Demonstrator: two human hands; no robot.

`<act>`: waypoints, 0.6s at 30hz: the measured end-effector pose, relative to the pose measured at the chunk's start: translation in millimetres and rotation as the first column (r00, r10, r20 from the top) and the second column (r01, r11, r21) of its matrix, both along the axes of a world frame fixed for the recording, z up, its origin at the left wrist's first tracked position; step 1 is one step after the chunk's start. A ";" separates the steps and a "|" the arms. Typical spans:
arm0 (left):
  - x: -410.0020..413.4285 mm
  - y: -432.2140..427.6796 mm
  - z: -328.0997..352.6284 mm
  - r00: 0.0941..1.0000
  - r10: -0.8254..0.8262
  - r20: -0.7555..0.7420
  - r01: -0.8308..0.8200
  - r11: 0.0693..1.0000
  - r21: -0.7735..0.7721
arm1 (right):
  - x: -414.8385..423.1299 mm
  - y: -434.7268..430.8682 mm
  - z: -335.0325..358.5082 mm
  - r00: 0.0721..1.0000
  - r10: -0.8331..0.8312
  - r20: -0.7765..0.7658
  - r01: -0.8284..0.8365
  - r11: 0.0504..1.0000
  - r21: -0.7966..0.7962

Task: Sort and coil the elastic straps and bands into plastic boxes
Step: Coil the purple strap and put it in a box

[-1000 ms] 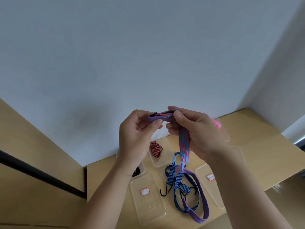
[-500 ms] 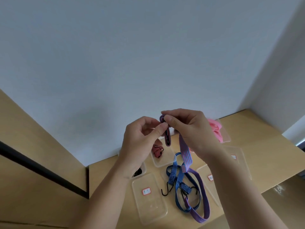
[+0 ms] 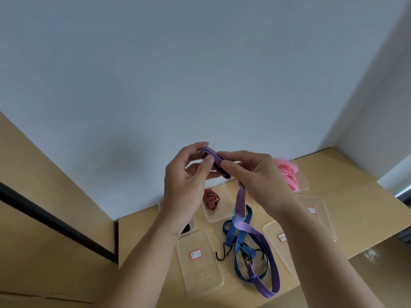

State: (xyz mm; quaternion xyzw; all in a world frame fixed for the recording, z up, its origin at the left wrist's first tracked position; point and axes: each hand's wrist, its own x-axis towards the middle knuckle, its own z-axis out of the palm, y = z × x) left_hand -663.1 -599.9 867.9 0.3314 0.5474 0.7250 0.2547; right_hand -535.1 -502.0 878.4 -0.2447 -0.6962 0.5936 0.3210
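Both hands are raised above the wooden table [image 3: 347, 227]. My left hand [image 3: 186, 185] and my right hand [image 3: 255, 181] pinch the folded end of a purple strap with red stripes [image 3: 241, 203], its black hook caught between the fingers. The rest of that strap hangs down and loops on the table. Under it lies a tangled blue striped strap [image 3: 239, 238] with black hooks [image 3: 222, 255]. A coiled red band [image 3: 210, 198] sits in one clear box [image 3: 219, 215]. Pink bands [image 3: 288, 174] fill the far right box.
Several clear plastic boxes with red-edged labels stand around the straps: one at the front left [image 3: 200, 263], one at the right [image 3: 278, 238], one further right [image 3: 318, 216]. A box holding something black [image 3: 186, 228] is partly behind my left forearm. A white wall backs the table.
The folded strap end turned between my fingers, from level to upright and now slanted. Both hands stayed raised, and the hanging loop shifted slightly on the table.
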 end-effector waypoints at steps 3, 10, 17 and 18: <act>-0.8 2.1 1.4 0.993 0.097 0.068 -0.102 0.992 0.068 | 4.4 1.0 -4.3 0.999 0.040 0.014 -0.039 0.998 -0.053; 8.0 4.3 5.4 0.964 0.159 0.213 -0.188 0.975 0.121 | 0.3 -2.2 -4.2 0.977 -0.099 -0.192 0.054 0.973 -0.225; 4.5 -0.1 6.2 0.977 0.029 0.209 -0.031 1.000 0.005 | 4.3 2.6 6.1 0.939 -0.206 -0.274 0.104 0.934 -0.343; 3.1 -0.5 6.7 0.979 -0.007 0.204 0.013 1.000 -0.026 | 5.4 3.5 7.3 0.941 -0.206 -0.269 0.107 0.934 -0.342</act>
